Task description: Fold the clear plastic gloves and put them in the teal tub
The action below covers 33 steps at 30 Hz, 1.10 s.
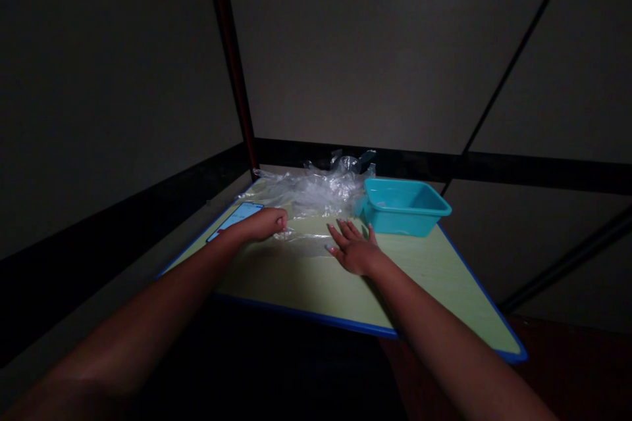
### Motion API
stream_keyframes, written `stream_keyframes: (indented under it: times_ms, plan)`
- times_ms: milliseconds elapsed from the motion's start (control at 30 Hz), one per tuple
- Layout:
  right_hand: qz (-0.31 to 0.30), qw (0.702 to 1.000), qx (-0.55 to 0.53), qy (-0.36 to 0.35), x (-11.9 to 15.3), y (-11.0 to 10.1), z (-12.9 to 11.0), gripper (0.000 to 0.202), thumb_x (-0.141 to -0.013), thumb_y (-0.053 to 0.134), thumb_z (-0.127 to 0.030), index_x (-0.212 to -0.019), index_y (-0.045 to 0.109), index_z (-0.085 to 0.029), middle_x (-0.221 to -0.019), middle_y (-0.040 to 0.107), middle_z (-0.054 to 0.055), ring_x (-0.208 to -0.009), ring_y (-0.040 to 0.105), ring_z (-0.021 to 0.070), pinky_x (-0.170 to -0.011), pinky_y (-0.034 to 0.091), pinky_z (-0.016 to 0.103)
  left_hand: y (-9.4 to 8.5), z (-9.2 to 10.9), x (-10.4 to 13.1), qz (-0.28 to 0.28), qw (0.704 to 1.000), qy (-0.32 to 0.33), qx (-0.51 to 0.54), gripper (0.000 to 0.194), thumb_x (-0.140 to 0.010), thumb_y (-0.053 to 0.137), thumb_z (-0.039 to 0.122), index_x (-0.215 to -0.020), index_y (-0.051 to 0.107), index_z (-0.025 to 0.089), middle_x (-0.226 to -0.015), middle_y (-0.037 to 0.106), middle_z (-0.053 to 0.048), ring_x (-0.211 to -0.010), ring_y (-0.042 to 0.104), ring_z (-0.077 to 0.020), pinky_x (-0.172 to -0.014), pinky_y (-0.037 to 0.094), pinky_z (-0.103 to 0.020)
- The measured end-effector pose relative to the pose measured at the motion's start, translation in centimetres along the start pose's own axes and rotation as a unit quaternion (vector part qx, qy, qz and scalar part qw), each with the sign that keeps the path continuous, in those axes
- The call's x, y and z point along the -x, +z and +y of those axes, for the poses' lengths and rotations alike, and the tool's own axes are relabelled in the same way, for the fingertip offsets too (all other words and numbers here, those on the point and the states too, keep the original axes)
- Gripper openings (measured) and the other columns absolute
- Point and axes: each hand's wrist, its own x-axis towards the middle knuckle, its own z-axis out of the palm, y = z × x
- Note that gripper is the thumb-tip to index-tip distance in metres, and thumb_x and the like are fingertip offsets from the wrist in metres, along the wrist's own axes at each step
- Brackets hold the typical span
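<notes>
A clear plastic bag (pixel 306 245) lies flat on the pale yellow-green table (pixel 306 286). My left hand (pixel 269 222) is closed in a fist on the bag's left end, pinching the film. Toward the other end, my right hand (pixel 354 248) rests palm down with its fingers spread, touching the bag and the tabletop. Just beyond both hands is a heap of crumpled clear plastic bags (pixel 323 191). A turquoise plastic basin (pixel 407 220) stands to the right of the heap, close to my right hand.
A phone with a lit screen (pixel 237 218) lies at the table's left side, partly behind my left wrist. Blue edging (pixel 316 319) runs round the table. Dark wall panels (pixel 355 52) rise right behind and to the left.
</notes>
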Motion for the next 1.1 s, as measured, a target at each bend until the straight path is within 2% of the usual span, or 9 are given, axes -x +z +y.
stream_keyframes:
  times_ms: [100,167,267,400,533,667,933,1100]
  plan:
    - [0.092,0.995,0.005,-0.046,0.0,0.0,-0.6,0.064,-0.092,0.02,-0.057,-0.147,0.018,-0.024,-0.153,0.011,0.01,-0.141,0.005,0.0261,-0.102,-0.012,0.063,0.1,-0.1,0.0,0.015,1.0,0.018,0.001,0.016,-0.072,0.045,0.026,-0.076,0.058,0.018,-0.073,0.061,-0.001,-0.069,0.054,-0.0156,-0.061,0.036,-0.023]
    - [0.119,0.988,-0.002,-0.101,0.0,0.0,-1.1,0.061,-0.092,0.02,-0.056,-0.146,0.022,-0.026,-0.152,0.017,0.008,-0.14,0.011,0.0257,-0.102,-0.015,0.061,0.2,-0.2,0.0,0.008,1.0,0.024,0.018,0.016,-0.072,0.048,0.028,-0.076,0.06,0.017,-0.072,0.062,-0.001,-0.069,0.054,-0.0153,-0.061,0.037,-0.023]
    - [0.106,0.979,-0.024,-0.174,-0.2,0.0,-1.8,0.056,-0.094,0.023,-0.053,-0.145,0.023,-0.029,-0.15,0.024,0.005,-0.139,0.018,0.0241,-0.103,-0.016,0.059,0.3,-0.2,-0.1,-0.006,0.999,0.014,0.033,0.016,-0.068,0.054,0.029,-0.076,0.061,0.017,-0.072,0.062,0.0,-0.069,0.055,-0.0153,-0.06,0.037,-0.023]
    - [0.059,0.973,-0.048,-0.219,-0.3,0.1,-2.2,0.055,-0.095,0.021,-0.05,-0.145,0.024,-0.028,-0.149,0.028,0.005,-0.138,0.022,0.0215,-0.107,-0.008,0.056,0.3,-0.4,-0.2,-0.03,0.999,0.016,0.034,0.009,-0.061,0.055,0.023,-0.068,0.059,0.018,-0.067,0.061,0.002,-0.066,0.053,-0.0144,-0.058,0.036,-0.022]
    - [0.035,0.97,-0.061,-0.232,-0.4,0.5,-2.2,0.054,-0.095,0.022,-0.049,-0.144,0.027,-0.027,-0.148,0.031,0.005,-0.137,0.025,0.0202,-0.109,-0.003,0.054,0.3,-0.8,0.0,-0.034,0.997,0.03,0.059,0.009,-0.058,0.053,0.021,-0.067,0.054,0.018,-0.063,0.054,0.004,-0.063,0.049,-0.0131,-0.055,0.033,-0.021]
    - [0.024,0.971,-0.074,-0.227,-0.5,0.8,-2.1,0.056,-0.095,0.022,-0.051,-0.145,0.024,-0.027,-0.149,0.026,0.005,-0.137,0.024,0.0201,-0.109,-0.003,0.054,0.4,-1.2,0.5,-0.022,0.995,0.071,0.068,0.009,-0.061,0.048,0.019,-0.069,0.053,0.019,-0.066,0.053,0.004,-0.064,0.048,-0.0126,-0.057,0.035,-0.021]
    - [0.018,0.974,-0.051,-0.221,-0.4,0.6,-2.3,0.056,-0.094,0.021,-0.052,-0.144,0.025,-0.026,-0.153,0.013,0.003,-0.14,0.014,0.0194,-0.11,0.001,0.054,0.1,-1.1,1.7,-0.033,0.994,0.105,0.026,0.017,-0.065,0.048,0.012,-0.074,0.06,0.018,-0.08,0.061,0.0,-0.079,0.055,-0.0138,-0.074,0.04,-0.022]
    - [0.02,0.972,-0.049,-0.229,-0.5,0.7,-2.3,0.053,-0.096,0.019,-0.046,-0.145,0.022,-0.026,-0.152,0.017,0.003,-0.14,0.015,0.0183,-0.109,0.001,0.056,0.1,-1.4,1.8,-0.024,0.991,0.131,-0.003,0.02,-0.067,0.05,0.008,-0.077,0.064,0.017,-0.082,0.063,-0.001,-0.082,0.057,-0.0135,-0.077,0.041,-0.022]
